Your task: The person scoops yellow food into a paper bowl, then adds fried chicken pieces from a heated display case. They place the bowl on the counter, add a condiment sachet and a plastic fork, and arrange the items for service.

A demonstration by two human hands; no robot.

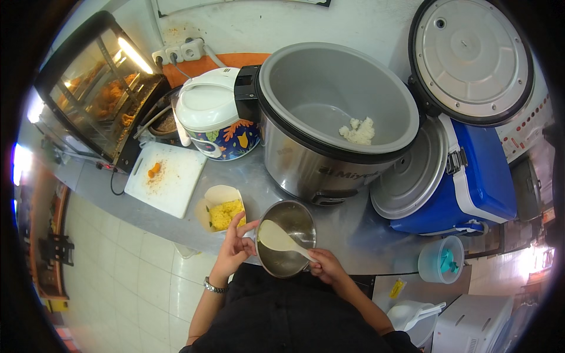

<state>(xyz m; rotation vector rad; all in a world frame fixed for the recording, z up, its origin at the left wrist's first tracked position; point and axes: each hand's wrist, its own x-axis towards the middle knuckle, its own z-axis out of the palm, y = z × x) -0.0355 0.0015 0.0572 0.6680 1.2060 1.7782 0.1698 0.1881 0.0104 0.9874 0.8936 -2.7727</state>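
Note:
My right hand (327,266) is closed round the handle of a pale rice paddle (279,238), whose blade lies over a round metal bowl (307,215) at the counter's front edge. A faint yellowish tint shows on the blade. My left hand (235,247), with a watch on its wrist, has its fingers stretched apart between the bowl's left rim and an open paper food box (200,213). Yellow rice (225,215) fills the box. The fingertips come close to the box and the bowl; whether they touch either is hard to see.
Behind the bowl stands a large open rice cooker (318,170) with a clump of white rice (358,132). A patterned smaller cooker (215,106), a white cutting board (166,179) and a lit food display case (103,88) are left; a blue cool box (482,176) and a plastic tub (432,262), right.

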